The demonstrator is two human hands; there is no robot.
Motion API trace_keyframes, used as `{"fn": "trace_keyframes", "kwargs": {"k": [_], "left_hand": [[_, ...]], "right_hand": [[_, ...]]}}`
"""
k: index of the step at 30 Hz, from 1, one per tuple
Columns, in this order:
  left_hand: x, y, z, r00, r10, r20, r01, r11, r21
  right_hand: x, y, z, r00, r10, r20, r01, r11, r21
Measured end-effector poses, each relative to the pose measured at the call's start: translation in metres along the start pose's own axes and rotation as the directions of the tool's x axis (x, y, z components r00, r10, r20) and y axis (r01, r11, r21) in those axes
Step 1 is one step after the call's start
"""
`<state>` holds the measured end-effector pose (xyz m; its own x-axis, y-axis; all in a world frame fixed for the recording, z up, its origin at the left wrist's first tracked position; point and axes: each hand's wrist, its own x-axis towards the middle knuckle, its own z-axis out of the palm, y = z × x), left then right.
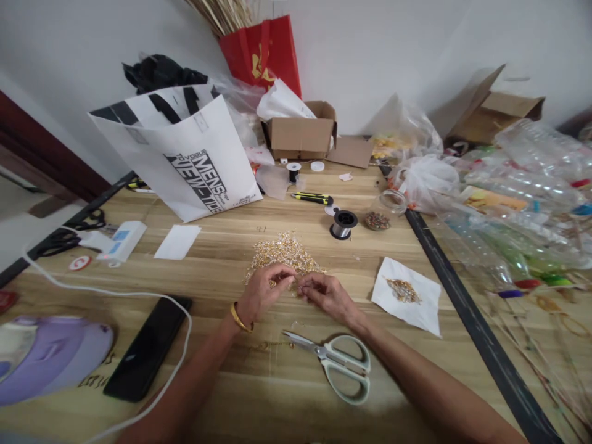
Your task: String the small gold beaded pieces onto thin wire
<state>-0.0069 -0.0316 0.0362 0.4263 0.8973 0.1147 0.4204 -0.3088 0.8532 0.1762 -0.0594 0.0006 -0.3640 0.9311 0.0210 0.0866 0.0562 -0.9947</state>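
Observation:
My left hand (269,287), with a gold bangle (240,317) at the wrist, has thumb and fingers pinched at the near edge of a pile of small gold and clear beads (280,250). Close beside it, my right hand (326,295) is also pinched, its fingertips almost meeting the left ones. Whatever the fingertips hold is too small to make out. Below the hands lie scissors (324,351) with pale handles, blades pointing left. A thin gold chain-like strand (272,345) rests by the blade tips.
White paper (428,296) with small gold pieces lies right. Beyond the beads are a wire spool (343,224), a box cutter (312,198) and a bead dish (377,221). A phone (148,348) and white cable (115,291) lie left; a paper bag (185,160) stands behind. Plastic bottles (481,246) crowd the right.

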Motion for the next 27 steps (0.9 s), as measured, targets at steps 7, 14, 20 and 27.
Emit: {"fn": "trace_keyframes", "kwargs": {"k": [7,14,20,27], "left_hand": [[-0.008,0.007,-0.009,0.986,0.045,0.158,-0.123,0.839,0.53],[-0.04,-0.003,-0.024,0.987,-0.071,0.147,-0.051,0.718,0.694],[-0.048,-0.013,-0.027,0.971,-0.124,0.203,-0.034,0.771,0.635],[-0.044,-0.018,-0.02,0.96,-0.053,0.273,-0.138,0.762,0.633]], "right_hand": [[-0.006,0.004,0.001,0.984,-0.18,-0.003,0.171,0.935,-0.31],[-0.009,0.012,0.004,0.919,-0.391,0.04,0.37,0.825,-0.427],[-0.007,0.015,0.003,0.903,-0.426,0.052,0.401,0.793,-0.459],[-0.008,0.019,0.005,0.931,-0.364,-0.031,0.313,0.839,-0.446]]}}
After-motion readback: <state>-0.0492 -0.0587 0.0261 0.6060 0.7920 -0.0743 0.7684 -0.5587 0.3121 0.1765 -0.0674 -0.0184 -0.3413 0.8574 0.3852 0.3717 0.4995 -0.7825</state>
